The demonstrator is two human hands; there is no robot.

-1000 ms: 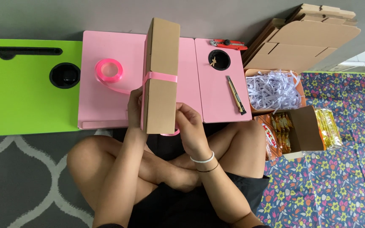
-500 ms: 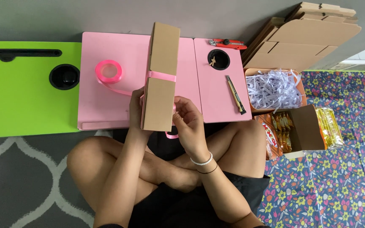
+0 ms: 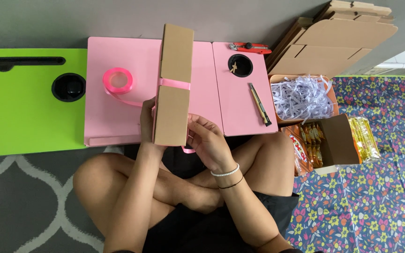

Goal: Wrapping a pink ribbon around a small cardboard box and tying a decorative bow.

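Over pink table (image 3: pixel 118 117): left hand (image 3: pixel 147 122) grips ribbon-wrapped box (image 3: pixel 172 89); right hand (image 3: pixel 207 138) pinches ribbon (image 3: pixel 174 83); shredded-paper box (image 3: pixel 301 96) beside

Between the hands stands a plain brown cardboard box (image 3: pixel 173 89), banded by glossy pink ribbon (image 3: pixel 174 84); left of them sits its pink ribbon roll (image 3: pixel 117 80) on a pale pink lap desk (image 3: pixel 118 117). Farther left, a lime-green lap desk (image 3: pixel 19 117). Right of the hands: white shredded paper (image 3: pixel 301 96), a navy floral mat (image 3: pixel 380 197). Below, a grey rug with a white lattice pattern (image 3: pixel 19 201).

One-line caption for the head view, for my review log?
Seated cross-legged, left hand steadies an upright cardboard box banded with pink ribbon on a pink lap table; right hand handles the ribbon.
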